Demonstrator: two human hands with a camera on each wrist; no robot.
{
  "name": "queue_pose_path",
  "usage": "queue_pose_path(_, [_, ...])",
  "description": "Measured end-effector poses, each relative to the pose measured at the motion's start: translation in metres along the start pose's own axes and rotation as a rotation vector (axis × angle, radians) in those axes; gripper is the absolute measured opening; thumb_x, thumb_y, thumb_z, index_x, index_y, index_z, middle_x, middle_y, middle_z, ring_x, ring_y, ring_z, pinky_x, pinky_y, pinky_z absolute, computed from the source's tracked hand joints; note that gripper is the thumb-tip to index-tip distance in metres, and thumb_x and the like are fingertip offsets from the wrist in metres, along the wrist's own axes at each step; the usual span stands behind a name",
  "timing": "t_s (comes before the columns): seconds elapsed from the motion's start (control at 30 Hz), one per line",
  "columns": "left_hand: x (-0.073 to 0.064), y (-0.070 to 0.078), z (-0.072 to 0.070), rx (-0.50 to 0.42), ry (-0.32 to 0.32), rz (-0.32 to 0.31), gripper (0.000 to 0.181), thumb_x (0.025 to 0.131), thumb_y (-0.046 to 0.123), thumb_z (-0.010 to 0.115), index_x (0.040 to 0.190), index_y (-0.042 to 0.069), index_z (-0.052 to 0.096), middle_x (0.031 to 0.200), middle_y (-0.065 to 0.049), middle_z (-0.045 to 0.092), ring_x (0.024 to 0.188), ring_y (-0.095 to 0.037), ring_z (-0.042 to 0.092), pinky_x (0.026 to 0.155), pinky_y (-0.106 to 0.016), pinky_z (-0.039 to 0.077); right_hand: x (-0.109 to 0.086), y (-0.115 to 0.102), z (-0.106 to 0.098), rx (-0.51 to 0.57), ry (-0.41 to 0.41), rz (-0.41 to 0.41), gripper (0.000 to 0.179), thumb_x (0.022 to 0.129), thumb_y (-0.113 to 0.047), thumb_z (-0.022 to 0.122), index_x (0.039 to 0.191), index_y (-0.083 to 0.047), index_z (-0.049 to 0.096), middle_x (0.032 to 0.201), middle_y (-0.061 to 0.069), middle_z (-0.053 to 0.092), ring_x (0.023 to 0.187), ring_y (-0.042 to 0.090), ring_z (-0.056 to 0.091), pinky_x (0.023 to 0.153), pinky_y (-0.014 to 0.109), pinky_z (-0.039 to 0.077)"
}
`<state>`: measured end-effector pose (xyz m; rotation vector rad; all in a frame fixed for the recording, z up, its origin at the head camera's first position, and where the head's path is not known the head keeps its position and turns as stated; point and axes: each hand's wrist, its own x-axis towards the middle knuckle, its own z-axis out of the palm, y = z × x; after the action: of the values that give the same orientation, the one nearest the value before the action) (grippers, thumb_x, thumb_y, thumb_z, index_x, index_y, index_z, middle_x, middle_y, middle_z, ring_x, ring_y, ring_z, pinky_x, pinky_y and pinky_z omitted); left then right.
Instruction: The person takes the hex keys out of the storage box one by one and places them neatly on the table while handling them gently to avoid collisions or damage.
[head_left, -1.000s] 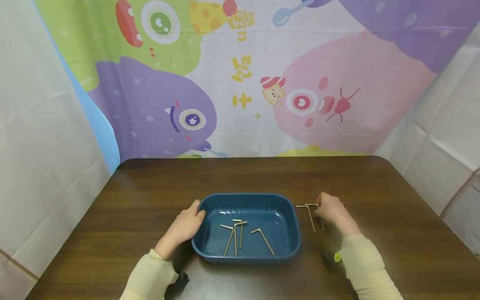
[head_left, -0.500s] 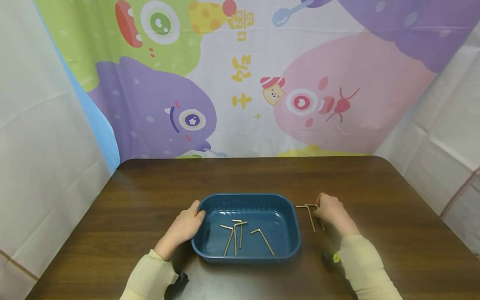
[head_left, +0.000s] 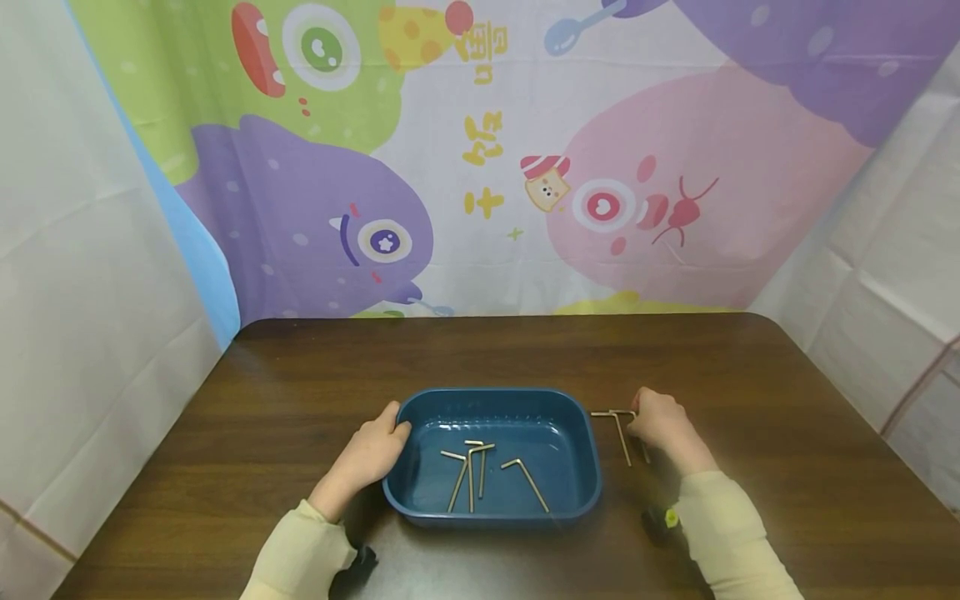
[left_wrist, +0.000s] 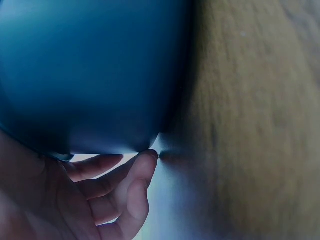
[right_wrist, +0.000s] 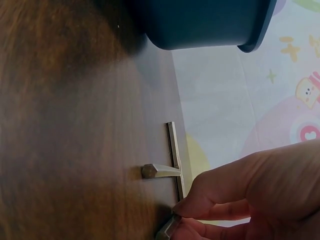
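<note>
Even light leaves pale glare on the table [head_left: 465, 560], while the dimmer wrist views look soft.

Table [head_left: 510, 350]: dark brown wood-grain top, far corners rounded. Blue dish [head_left: 491, 520] upright on it. Two L-shaped metal keys [head_left: 622, 442] beside dish's right end, one partly hidden.

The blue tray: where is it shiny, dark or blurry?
Head view: small glints on the blue tray where far wall meets floor; left wrist: its soft-focused outside darkens lower down; right wrist: its side is dim, with shadow beside it on the table.
</note>
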<state>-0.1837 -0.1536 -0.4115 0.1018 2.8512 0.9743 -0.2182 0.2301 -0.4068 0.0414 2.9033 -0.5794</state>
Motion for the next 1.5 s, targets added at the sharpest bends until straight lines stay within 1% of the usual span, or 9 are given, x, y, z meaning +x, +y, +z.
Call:
queue_pose_path(0.37, [0.000,0.000,0.000,0.000,-0.010,-0.004,0.015,0.094,0.021,0.036,0.096,0.008,0.042,0.067,-0.006,0.040,0.065,-0.022,0.049,0.054,-0.032,0.038,0.000,0.000,-0.001,-0.005,0.005,-0.007,0.019,0.072,-0.007,0.059,0.086,0.001,0.048,0.075,0.011,0.051,0.068,0.026,0.049,0.059,0.036,0.040])
queue_pose_path(0.5, [-0.001,0.001,-0.001,0.002,-0.007,-0.003,0.015,0.094,0.021,0.036,0.096,0.008,0.043,0.066,-0.005,0.039,0.065,-0.022,0.049,0.054,-0.032,0.038,-0.001,0.000,-0.001,0.003,-0.012,0.004,0.017,0.074,-0.007,0.057,0.086,0.002,0.049,0.074,0.011,0.052,0.066,0.025,0.050,0.058,0.034,0.040])
queue_pose_path(0.63, [-0.001,0.000,0.000,-0.003,-0.009,-0.003,0.015,0.094,0.021,0.036,0.097,0.007,0.043,0.066,-0.005,0.038,0.064,-0.022,0.049,0.053,-0.031,0.038,-0.002,0.000,-0.003,0.001,-0.001,0.010,0.017,0.076,-0.008,0.056,0.088,0.003,0.051,0.078,0.014,0.055,0.068,0.025,0.051,0.059,0.036,0.041])
queue_pose_path(0.8, [-0.001,0.000,0.000,-0.010,-0.010,-0.004,0.014,0.094,0.021,0.036,0.096,0.008,0.043,0.066,-0.004,0.037,0.064,-0.021,0.049,0.052,-0.031,0.038,-0.004,-0.004,-0.007,-0.009,0.045,-0.005,0.019,0.077,-0.010,0.056,0.090,0.003,0.051,0.081,0.016,0.057,0.072,0.029,0.054,0.064,0.041,0.043])
queue_pose_path(0.93, [-0.001,0.000,0.000,-0.016,-0.011,-0.004,0.015,0.094,0.021,0.036,0.096,0.008,0.043,0.066,-0.005,0.038,0.065,-0.022,0.049,0.053,-0.031,0.038,-0.007,-0.010,-0.011,0.000,0.090,-0.038,0.025,0.077,-0.011,0.056,0.096,0.004,0.050,0.087,0.019,0.059,0.077,0.033,0.056,0.068,0.044,0.043])
queue_pose_path(1.03, [-0.001,0.001,-0.001,-0.019,-0.014,-0.007,0.015,0.094,0.021,0.036,0.096,0.008,0.043,0.066,-0.005,0.038,0.065,-0.022,0.049,0.054,-0.031,0.038,-0.011,-0.016,-0.013,0.011,0.110,-0.051,0.029,0.079,-0.012,0.056,0.102,0.004,0.050,0.090,0.019,0.060,0.079,0.033,0.057,0.069,0.045,0.044])
queue_pose_path(1.2, [-0.001,0.001,-0.001,-0.015,-0.015,-0.006,0.015,0.094,0.021,0.036,0.096,0.008,0.043,0.066,-0.004,0.037,0.065,-0.022,0.049,0.053,-0.031,0.038,-0.016,-0.029,-0.018,0.014,0.154,-0.060,0.032,0.082,-0.017,0.057,0.108,0.001,0.051,0.088,0.013,0.061,0.076,0.028,0.058,0.063,0.043,0.044])
queue_pose_path(1.33, [-0.001,0.001,-0.001,-0.014,-0.015,-0.006,0.015,0.095,0.021,0.036,0.096,0.008,0.042,0.066,-0.004,0.036,0.063,-0.021,0.048,0.052,-0.031,0.038,-0.021,-0.037,-0.022,0.014,0.175,-0.064,0.031,0.081,-0.019,0.056,0.108,-0.003,0.053,0.087,0.009,0.060,0.072,0.024,0.057,0.057,0.039,0.043])
queue_pose_path(1.5, [-0.001,0.001,-0.001,-0.011,-0.017,-0.007,0.015,0.095,0.021,0.036,0.096,0.007,0.042,0.066,-0.004,0.035,0.062,-0.021,0.048,0.052,-0.030,0.037,-0.027,-0.046,-0.025,0.013,0.205,-0.093,0.028,0.081,-0.018,0.055,0.106,-0.004,0.054,0.083,0.005,0.058,0.068,0.021,0.054,0.055,0.036,0.041])
